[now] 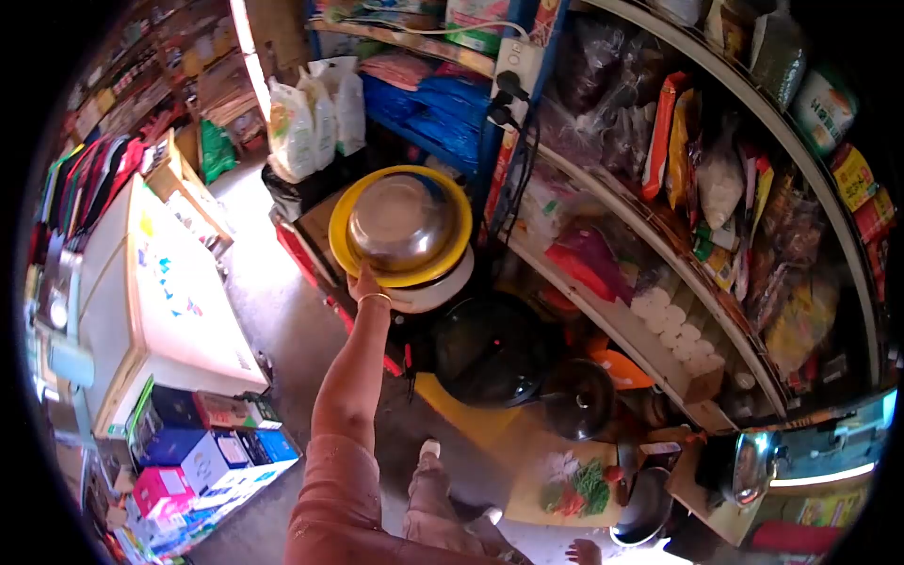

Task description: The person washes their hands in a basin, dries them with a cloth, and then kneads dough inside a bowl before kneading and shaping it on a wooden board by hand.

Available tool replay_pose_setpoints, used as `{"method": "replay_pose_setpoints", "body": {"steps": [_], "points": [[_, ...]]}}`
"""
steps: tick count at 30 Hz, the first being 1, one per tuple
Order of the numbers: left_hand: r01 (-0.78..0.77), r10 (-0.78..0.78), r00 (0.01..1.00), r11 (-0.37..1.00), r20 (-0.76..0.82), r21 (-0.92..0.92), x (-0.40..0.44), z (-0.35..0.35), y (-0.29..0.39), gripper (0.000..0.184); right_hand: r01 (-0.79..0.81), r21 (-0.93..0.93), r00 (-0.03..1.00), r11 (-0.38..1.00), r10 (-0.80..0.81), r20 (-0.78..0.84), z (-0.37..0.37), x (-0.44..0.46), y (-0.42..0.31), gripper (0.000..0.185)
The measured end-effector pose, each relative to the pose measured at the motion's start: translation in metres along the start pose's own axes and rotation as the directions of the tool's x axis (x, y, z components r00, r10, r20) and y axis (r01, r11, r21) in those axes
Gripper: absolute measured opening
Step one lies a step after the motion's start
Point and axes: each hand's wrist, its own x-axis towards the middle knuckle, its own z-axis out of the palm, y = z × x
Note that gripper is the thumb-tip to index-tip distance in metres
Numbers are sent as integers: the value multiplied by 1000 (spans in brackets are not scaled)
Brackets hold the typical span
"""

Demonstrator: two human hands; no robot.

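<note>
My left hand (pixel 363 282) reaches out at the near rim of a yellow basin (pixel 343 247), with its fingers closed on that rim. Inside the basin lies a shiny metal bowl (pixel 400 217), apparently upside down. Under the yellow basin a white basin (pixel 443 294) shows partly. At the bottom edge my right hand (pixel 584 552) is partly visible, fingers apart, holding nothing. Above it, chopped green vegetables (pixel 591 487), with pale and reddish pieces beside them, lie on a wooden board (pixel 527 499).
A large black wok (pixel 490 348) and a lidded pot (pixel 578 399) stand beside the basins. Shelves (pixel 659 217) with packets and eggs or similar white items curve along the right. White bags (pixel 315 118) stand behind. A white counter (pixel 179 311) and boxes (pixel 202 461) are at left.
</note>
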Motion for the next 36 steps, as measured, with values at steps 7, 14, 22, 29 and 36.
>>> {"method": "replay_pose_setpoints", "body": {"steps": [7, 14, 22, 29, 36], "points": [[-126, 122, 992, 928, 34, 350, 51, -2, -58, 45, -23, 139, 992, 990, 40, -122, 23, -20, 44, 27], [133, -253, 947, 869, 196, 476, 94, -85, -40, 36, 42, -224, 940, 974, -114, -320, 59, -55, 89, 24], [122, -703, 699, -64, -131, 990, -145, -293, -111, 34, -6, 23, 880, 1000, 16, -474, 34, -145, 129, 33], [-775, -994, -112, 80, -12, 627, -601, -413, -156, 29, -228, 287, 792, 930, 349, -501, -59, -206, 293, 25], [-662, -522, -627, 748, 578, -42, -874, -309, -237, 65, 96, 757, 714, 646, 486, -505, -114, -244, 404, 21]]}}
